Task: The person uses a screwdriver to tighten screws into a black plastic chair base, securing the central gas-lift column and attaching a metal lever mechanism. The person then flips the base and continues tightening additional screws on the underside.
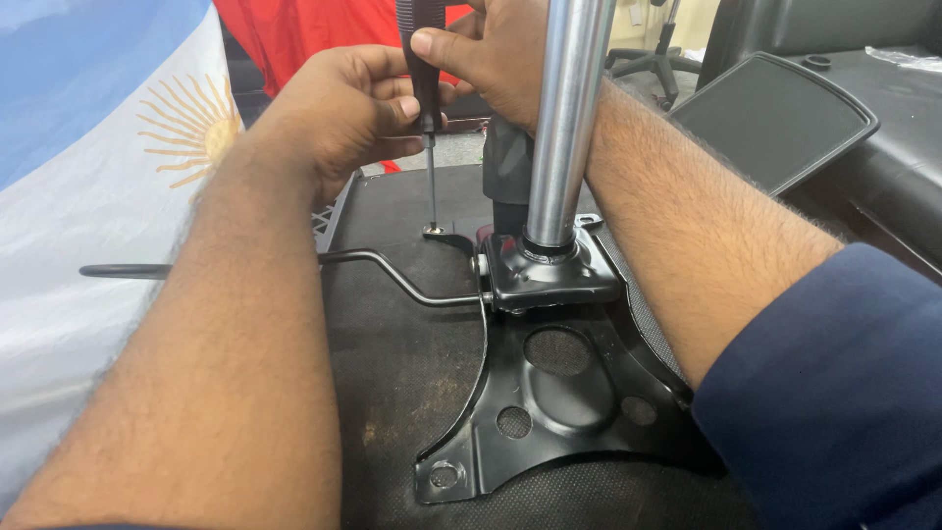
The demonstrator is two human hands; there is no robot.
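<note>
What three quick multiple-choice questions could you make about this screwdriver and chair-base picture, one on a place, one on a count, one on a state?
1. Where does the screwdriver tip rest?
A. On a screw at the far corner of the plate
B. On the chrome column
C. On the lever

2. How many hands grip the screwdriver?
A. None
B. One
C. Two

3. How does the screwdriver stand?
A. Flat on the seat
B. About upright
C. Tip up

Answers:
1 A: the shaft ends on a screw at the plate's far corner.
2 C: the left hand and the right hand both close on the dark handle.
3 B: the shaft runs almost straight down from the handle to the screw.
</note>
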